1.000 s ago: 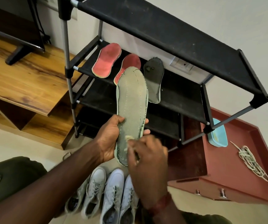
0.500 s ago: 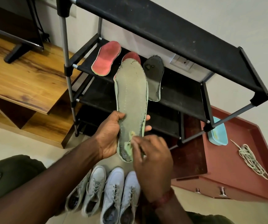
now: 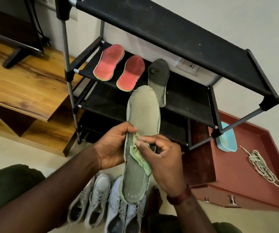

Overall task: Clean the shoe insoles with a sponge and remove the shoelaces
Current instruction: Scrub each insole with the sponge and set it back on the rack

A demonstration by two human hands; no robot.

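Bare fabric on the middle shelf [image 3: 189,93] right of the dark insole [image 3: 158,76] leaves room; two red insoles [image 3: 108,63] fill its left. The top shelf [image 3: 169,31] overhangs. A rack bar [image 3: 243,118] crosses the blue tub [image 3: 227,145]; shoes [image 3: 100,199] crowd the floor [image 3: 9,148] below

Light: soft, diffuse, indoor; moderately bright, no hard glare. The white painted wall [image 3: 236,22], up and right of the right grip [image 3: 165,163], reads brightest. The lower tiers of the black fabric shoe rack [image 3: 152,31] beyond the grip go murky. The pale grey canvas shoes [image 3: 100,187] below it are shaded and slightly soft. Wide-angle bowing at the frame edges.
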